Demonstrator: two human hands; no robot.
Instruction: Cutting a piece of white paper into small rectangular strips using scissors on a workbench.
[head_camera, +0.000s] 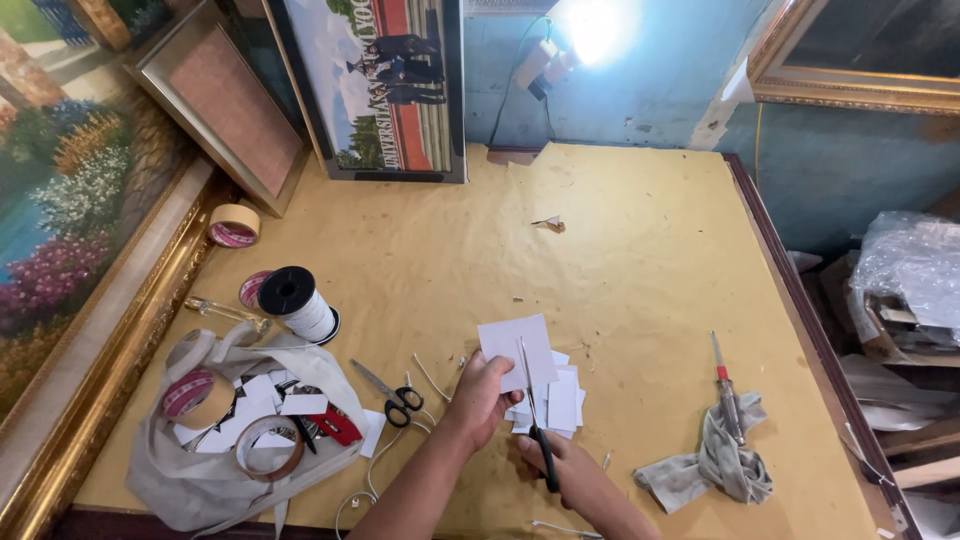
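- My left hand (480, 398) is closed in a pinch on the lower left corner of a white paper square (516, 350), just below the middle of the frame
- My right hand (556, 468) is wrapped shut round the black handles of the scissors (533, 412), whose blades point up the frame and lie across the paper's right part
- Under the held sheet a stack of cut white pieces (560, 400) rests on the tan tabletop (640, 260)
- To cut well, I judge I should keep the paper taut between thumb and fingers, thumb clear of the blade line, and feed the sheet into the blades rather than chase it
- Long closes near the pivot should give a straighter edge than snips with the tips
- A second pair of scissors (392, 395) lies to the left of my wrist, beside a grey cloth bag (200, 480) carrying tape rolls (198, 396) and paper scraps
- A black-capped spool (297, 300) stands at centre left
- A red-handled screwdriver (724, 390) lies on a grey rag (715, 465) at lower right, well apart from the cut
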